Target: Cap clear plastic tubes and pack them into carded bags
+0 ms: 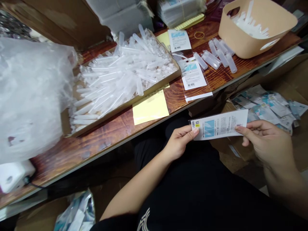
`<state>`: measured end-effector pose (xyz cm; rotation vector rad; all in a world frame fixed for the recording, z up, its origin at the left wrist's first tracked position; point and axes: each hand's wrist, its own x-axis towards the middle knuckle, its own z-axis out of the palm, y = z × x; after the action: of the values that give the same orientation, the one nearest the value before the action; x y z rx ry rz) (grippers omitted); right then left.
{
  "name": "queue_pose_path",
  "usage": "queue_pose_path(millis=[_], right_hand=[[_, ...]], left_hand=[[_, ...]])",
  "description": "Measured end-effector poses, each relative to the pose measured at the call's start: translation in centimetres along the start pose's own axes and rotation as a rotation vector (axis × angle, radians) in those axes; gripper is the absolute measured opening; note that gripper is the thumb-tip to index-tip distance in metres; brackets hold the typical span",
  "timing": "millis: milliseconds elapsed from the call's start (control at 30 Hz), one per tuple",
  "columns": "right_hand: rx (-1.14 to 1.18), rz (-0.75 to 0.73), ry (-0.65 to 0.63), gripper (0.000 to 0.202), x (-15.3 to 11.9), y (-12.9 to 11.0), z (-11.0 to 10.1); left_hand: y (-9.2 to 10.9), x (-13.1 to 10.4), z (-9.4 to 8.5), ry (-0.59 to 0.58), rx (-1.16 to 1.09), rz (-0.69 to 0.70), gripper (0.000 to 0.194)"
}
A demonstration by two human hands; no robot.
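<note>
A printed packet with blue pictures and a small yellow sticker is held level above my lap. My left hand pinches its left end, thumb on top beside the sticker. At the other end my right hand grips the packet's edge between thumb and fingers. On the table beyond lie two similar printed cards, one in a clear sleeve. Several translucent plastic tubes rest just right of them. What the packet contains, if anything, I cannot make out.
A shallow cardboard tray heaped with clear plastic tubes fills the table's middle. A large plastic bag stands left, a beige basket at the far right. A yellow sheet lies by the edge. Below right, a carton holds finished-looking packets.
</note>
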<state>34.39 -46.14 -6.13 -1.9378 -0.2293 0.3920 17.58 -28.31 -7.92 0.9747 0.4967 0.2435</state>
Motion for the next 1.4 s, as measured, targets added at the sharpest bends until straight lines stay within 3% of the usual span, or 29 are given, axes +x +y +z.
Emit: queue_pose_path(millis=[167,300,400,533,700,900,1033,1233,1400], right_hand=[[0.067,-0.081,0.035,0.039,-0.4,-0.2,0.4],[0.126,-0.219,0.043,0.030,-1.2,-0.3,0.9],[0.219,-0.292,0.055,0.030,-1.9,-0.2,1.5],[0.345,-0.336,0.061,0.032,-2.6,-0.5,2.4],[0.351,-0.425,0.051,0.023,-3.3,-1.4,3.0],[0.320,-0.432,0.018,0.028,-5.3,-2.2,4.3],[0.323,-0.438,0.006,0.027,-6.3,-2.4,5.0],[0.406,-0.349,-0.129,0.029,-6.6,-1.8,4.9],[0.440,-0.239,-0.176,0.024,-5.8,-1.4,4.8]], left_hand=[[0.5,-0.8,0.5,0.072,0.025,0.121,0.036],[0.5,-1.3,0.9,0.205,0.038,0.229,0.037],[0.7,-1.5,1.2,0.280,-0.028,0.229,0.035],[1.3,-1.9,1.6,0.280,-0.099,0.215,0.038],[1.7,-2.3,1.7,0.291,-0.132,0.322,0.039],[1.5,-1.4,1.0,0.599,0.145,0.633,0.049],[2.2,-1.1,0.2,0.692,0.370,0.753,0.058],[3.5,-1.1,0.5,0.650,0.272,0.703,0.065],[3.3,-0.7,0.3,0.640,0.192,0.612,0.067]])
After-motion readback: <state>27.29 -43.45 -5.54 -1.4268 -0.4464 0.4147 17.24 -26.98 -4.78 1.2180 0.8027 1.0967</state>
